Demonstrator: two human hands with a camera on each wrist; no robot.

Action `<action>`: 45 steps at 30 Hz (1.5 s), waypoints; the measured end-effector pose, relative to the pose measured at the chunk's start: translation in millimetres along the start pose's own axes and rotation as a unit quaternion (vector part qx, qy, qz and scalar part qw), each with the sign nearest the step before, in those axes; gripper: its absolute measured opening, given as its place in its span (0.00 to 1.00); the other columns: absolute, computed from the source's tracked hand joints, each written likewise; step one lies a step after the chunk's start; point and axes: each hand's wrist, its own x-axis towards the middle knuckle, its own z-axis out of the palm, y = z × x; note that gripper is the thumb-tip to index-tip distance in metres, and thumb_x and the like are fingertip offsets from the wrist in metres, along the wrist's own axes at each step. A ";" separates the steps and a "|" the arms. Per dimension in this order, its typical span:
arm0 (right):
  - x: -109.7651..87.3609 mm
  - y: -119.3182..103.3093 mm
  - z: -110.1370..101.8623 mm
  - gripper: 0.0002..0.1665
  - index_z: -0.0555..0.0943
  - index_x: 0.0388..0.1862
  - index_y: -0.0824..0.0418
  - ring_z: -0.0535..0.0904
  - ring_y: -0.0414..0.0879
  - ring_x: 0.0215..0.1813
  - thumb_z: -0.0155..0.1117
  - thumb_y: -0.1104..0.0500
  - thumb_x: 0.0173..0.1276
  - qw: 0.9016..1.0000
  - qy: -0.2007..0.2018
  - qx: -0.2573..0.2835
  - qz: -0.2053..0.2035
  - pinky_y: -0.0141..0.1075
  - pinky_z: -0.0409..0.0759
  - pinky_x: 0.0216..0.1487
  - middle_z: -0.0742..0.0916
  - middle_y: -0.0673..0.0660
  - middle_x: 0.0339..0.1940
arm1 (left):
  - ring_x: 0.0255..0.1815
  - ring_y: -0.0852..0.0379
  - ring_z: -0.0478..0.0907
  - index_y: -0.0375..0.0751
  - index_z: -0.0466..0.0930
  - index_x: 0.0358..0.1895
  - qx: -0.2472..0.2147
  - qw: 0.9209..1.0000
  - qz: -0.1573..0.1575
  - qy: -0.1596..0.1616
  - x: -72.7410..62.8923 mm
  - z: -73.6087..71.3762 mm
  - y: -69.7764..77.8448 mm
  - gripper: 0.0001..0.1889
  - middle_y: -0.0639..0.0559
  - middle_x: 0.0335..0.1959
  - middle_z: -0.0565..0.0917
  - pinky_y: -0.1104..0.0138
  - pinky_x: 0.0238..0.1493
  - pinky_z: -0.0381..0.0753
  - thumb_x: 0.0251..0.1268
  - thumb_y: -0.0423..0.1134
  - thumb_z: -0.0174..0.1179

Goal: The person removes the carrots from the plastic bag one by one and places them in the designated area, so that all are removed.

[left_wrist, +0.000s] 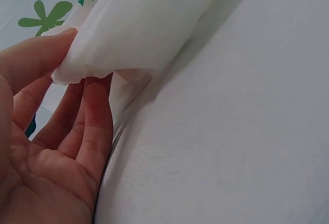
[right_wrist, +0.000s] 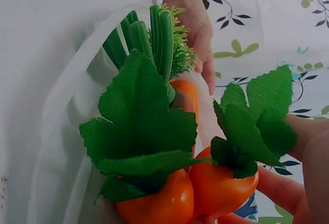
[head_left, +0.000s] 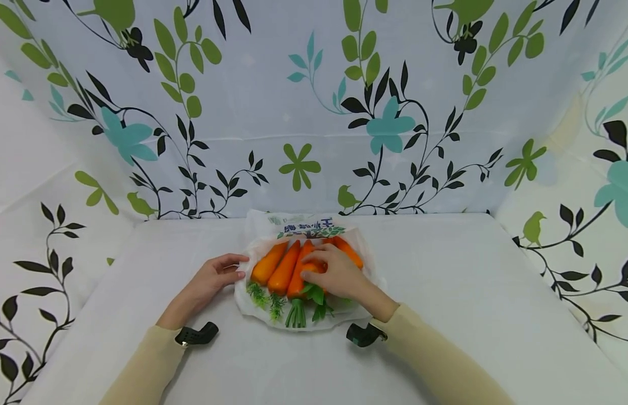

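Standing here, head view, I'm seeing carrots [head_left: 284, 270] lying in a white bag [head_left: 265, 220] on the table [head_left: 445, 270], with the right hand [head_left: 339, 273] gripping one of the leafy ones. Left wrist view: the left hand [left_wrist: 56, 157] is pinching the bag's edge, thumb over, fingers under. Right wrist view: the right hand's curling round its carrot [right_wrist: 223, 185], green leaves [right_wrist: 264, 116] sticking up, another leafy one sitting just beside it.

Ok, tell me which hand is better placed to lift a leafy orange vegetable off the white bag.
Probably the right hand: it grips a leafy orange vegetable above the white bag. The left hand pinches the bag's edge, so it seems better suited to steadying.
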 end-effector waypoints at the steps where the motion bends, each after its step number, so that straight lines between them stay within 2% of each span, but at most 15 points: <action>1: 0.1 -0.2 0.4 0.19 0.85 0.52 0.51 0.69 0.55 0.69 0.67 0.45 0.67 1.000 0.004 0.002 0.002 0.51 0.67 0.69 0.76 0.58 0.67 | 0.49 0.57 0.81 0.28 0.73 0.63 0.000 1.000 0.001 -0.004 -0.3 -0.3 0.1 0.24 0.41 0.56 0.80 0.67 0.50 0.81 0.66 0.33 0.66; 4: 0.5 -1.0 1.2 0.17 0.84 0.47 0.51 0.74 0.53 0.59 0.69 0.45 0.64 1.000 0.016 0.005 0.007 0.48 0.73 0.62 0.79 0.57 0.61 | 0.50 0.57 0.81 0.28 0.72 0.63 -0.004 1.000 0.003 -0.007 -0.4 -0.6 0.1 0.25 0.40 0.57 0.80 0.67 0.51 0.81 0.66 0.33 0.66; 7: 1.3 -1.4 1.7 0.15 0.82 0.43 0.52 0.75 0.49 0.49 0.71 0.47 0.62 1.000 0.027 0.012 0.004 0.43 0.76 0.53 0.80 0.54 0.54 | 0.50 0.57 0.81 0.28 0.73 0.63 -0.006 1.000 0.001 -0.003 -0.7 -0.7 0.3 0.24 0.41 0.58 0.79 0.67 0.51 0.81 0.65 0.32 0.66; 10: 1.8 -1.0 2.2 0.13 0.81 0.41 0.52 0.74 0.49 0.47 0.72 0.51 0.61 0.999 0.031 0.025 -0.002 0.42 0.75 0.50 0.80 0.54 0.52 | 0.50 0.58 0.81 0.28 0.73 0.63 -0.004 1.000 -0.001 -0.001 -1.6 -1.3 1.4 0.24 0.42 0.58 0.79 0.67 0.51 0.81 0.65 0.33 0.66; 16: -0.3 4.3 2.2 0.11 0.80 0.40 0.55 0.74 0.50 0.49 0.71 0.58 0.59 0.997 0.035 0.066 -0.021 0.43 0.75 0.53 0.81 0.53 0.50 | 0.50 0.57 0.81 0.28 0.73 0.63 0.003 1.000 -0.005 -0.001 -2.1 -0.6 -0.4 0.25 0.40 0.57 0.80 0.67 0.51 0.81 0.66 0.33 0.66; 25: -9.1 10.4 -0.4 0.16 0.83 0.50 0.53 0.77 0.54 0.59 0.69 0.56 0.63 0.991 0.027 0.131 -0.029 0.49 0.75 0.61 0.81 0.53 0.58 | 0.50 0.58 0.81 0.28 0.73 0.63 0.010 1.000 -0.006 0.003 -5.0 0.9 -2.5 0.25 0.39 0.57 0.80 0.68 0.50 0.81 0.66 0.34 0.66; 31: -15.5 13.9 -8.3 0.17 0.84 0.51 0.54 0.78 0.54 0.57 0.69 0.57 0.62 0.988 0.022 0.150 -0.040 0.50 0.77 0.58 0.81 0.53 0.59 | 0.51 0.58 0.81 0.29 0.73 0.63 0.005 1.000 -0.005 -0.003 -3.7 0.6 -3.6 0.25 0.39 0.58 0.79 0.67 0.51 0.81 0.66 0.35 0.66; 37: -25.6 13.8 -19.7 0.18 0.83 0.53 0.51 0.78 0.51 0.55 0.69 0.56 0.63 0.986 0.005 0.161 -0.033 0.44 0.79 0.54 0.80 0.51 0.58 | 0.50 0.57 0.81 0.30 0.73 0.63 0.007 1.000 -0.002 0.000 -2.3 -0.4 -2.8 0.25 0.38 0.58 0.80 0.67 0.50 0.81 0.66 0.35 0.66; 45: -40.8 16.0 -35.4 0.18 0.82 0.55 0.50 0.77 0.53 0.59 0.69 0.55 0.65 0.987 0.004 0.159 -0.025 0.47 0.75 0.58 0.79 0.52 0.63 | 0.49 0.57 0.81 0.31 0.74 0.64 0.021 1.000 -0.007 0.004 -1.7 -0.2 -1.2 0.25 0.42 0.55 0.81 0.68 0.50 0.80 0.66 0.36 0.66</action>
